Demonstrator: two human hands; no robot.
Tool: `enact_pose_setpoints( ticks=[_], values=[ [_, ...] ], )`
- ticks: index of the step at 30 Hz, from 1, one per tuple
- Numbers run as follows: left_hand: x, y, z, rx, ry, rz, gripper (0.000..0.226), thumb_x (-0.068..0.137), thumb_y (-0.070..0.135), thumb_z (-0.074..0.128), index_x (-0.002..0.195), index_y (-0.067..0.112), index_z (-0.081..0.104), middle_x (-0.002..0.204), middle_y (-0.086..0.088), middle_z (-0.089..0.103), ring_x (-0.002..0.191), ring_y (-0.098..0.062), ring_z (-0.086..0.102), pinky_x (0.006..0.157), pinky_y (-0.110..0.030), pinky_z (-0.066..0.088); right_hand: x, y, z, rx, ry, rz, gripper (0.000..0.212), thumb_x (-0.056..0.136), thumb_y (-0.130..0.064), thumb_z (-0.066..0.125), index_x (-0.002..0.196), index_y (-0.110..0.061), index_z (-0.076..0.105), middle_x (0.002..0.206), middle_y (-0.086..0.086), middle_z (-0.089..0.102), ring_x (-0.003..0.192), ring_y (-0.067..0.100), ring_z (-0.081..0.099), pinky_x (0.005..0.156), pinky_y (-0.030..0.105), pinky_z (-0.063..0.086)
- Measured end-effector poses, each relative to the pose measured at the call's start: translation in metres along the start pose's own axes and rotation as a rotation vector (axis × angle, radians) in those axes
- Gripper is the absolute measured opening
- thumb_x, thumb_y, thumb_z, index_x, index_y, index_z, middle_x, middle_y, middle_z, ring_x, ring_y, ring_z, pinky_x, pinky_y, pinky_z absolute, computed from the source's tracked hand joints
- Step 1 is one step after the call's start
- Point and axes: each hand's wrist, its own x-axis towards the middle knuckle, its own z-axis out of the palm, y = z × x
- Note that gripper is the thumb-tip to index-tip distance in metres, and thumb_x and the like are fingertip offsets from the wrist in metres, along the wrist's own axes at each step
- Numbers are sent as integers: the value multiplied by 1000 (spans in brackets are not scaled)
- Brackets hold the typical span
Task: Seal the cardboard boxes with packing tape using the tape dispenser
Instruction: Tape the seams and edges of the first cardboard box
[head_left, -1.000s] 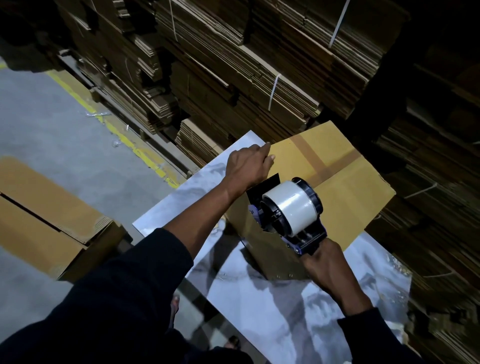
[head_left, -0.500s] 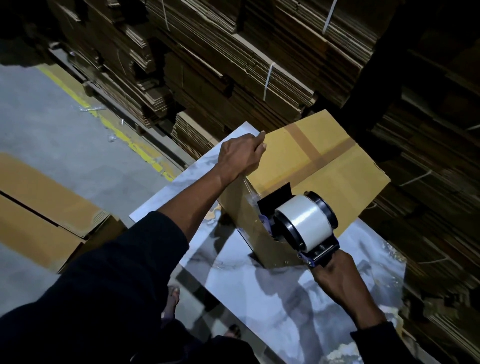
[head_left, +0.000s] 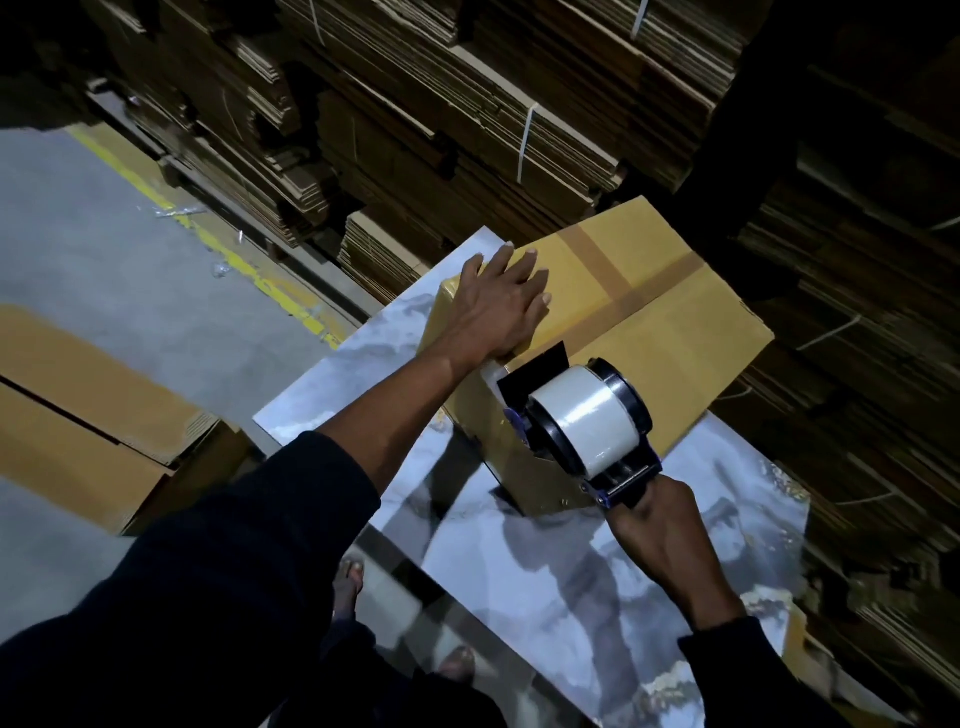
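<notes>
A closed tan cardboard box (head_left: 670, 338) stands on a glossy marbled tabletop (head_left: 545, 582). Brown tape runs across its top in a cross. My left hand (head_left: 498, 306) lies flat on the box's near left top corner, fingers spread and straight. My right hand (head_left: 660, 530) grips the handle of a black tape dispenser (head_left: 582, 421) loaded with a roll of clear tape. The dispenser's front blade sits against the box's near edge, just right of my left hand. The handle itself is hidden inside my fist.
Tall bundles of flattened cardboard (head_left: 467, 119) tied with white straps rise behind and to the right of the table. Another sealed box (head_left: 88, 415) sits on the grey floor at the left, beside a yellow floor line (head_left: 234, 260). A bare foot (head_left: 348, 577) shows under the table's near edge.
My left hand went from gripping the box's corner to lying flat on its top. The dispenser dropped down the box's near side, then came back to the top edge.
</notes>
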Motion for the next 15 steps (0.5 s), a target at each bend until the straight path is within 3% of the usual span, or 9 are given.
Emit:
enact_pose_setpoints(
  ticks=[2, 5, 8, 11, 13, 15],
  values=[
    [1, -2, -2, -14, -12, 0, 65, 103, 49, 12, 153, 26, 46, 167, 1, 33, 158, -27, 19, 117, -51, 20, -1, 0, -1, -15, 22, -21, 39, 69, -34, 57, 62, 3, 46, 55, 19, 52, 49, 21, 34, 50, 34, 29],
    [1, -2, 1, -13, -23, 13, 65, 104, 50, 11, 154, 26, 45, 168, 1, 32, 158, -27, 19, 117, -51, 21, 0, 2, 0, -55, 26, -23, 40, 74, -26, 65, 64, 9, 49, 60, 27, 56, 51, 23, 37, 52, 33, 30],
    [0, -3, 2, 0, -6, 7, 68, 103, 52, 8, 153, 27, 46, 168, 2, 33, 158, -27, 21, 117, -53, 22, -2, 5, 0, -66, 46, -34, 39, 75, -27, 65, 65, 8, 51, 60, 25, 58, 50, 32, 45, 50, 36, 37],
    [1, -4, 3, 9, -10, 5, 68, 103, 52, 9, 155, 27, 44, 169, 2, 31, 158, -26, 20, 118, -54, 22, -6, 13, 0, -92, 68, -29, 33, 79, -12, 72, 64, 8, 50, 58, 24, 56, 54, 40, 53, 49, 42, 42],
    [2, -5, 5, 24, -11, 9, 69, 103, 53, 8, 156, 28, 43, 169, 2, 30, 158, -26, 20, 117, -54, 23, -11, 23, -3, -95, 59, -2, 32, 81, -10, 74, 61, 4, 53, 54, 20, 56, 53, 37, 55, 50, 44, 45],
    [2, -5, 7, 29, -2, 8, 68, 103, 53, 8, 155, 29, 44, 169, 2, 31, 158, -26, 20, 116, -54, 23, -18, 34, -7, -70, 48, 27, 33, 81, -7, 75, 55, -11, 54, 52, 9, 57, 52, 30, 55, 51, 40, 44]
  ],
)
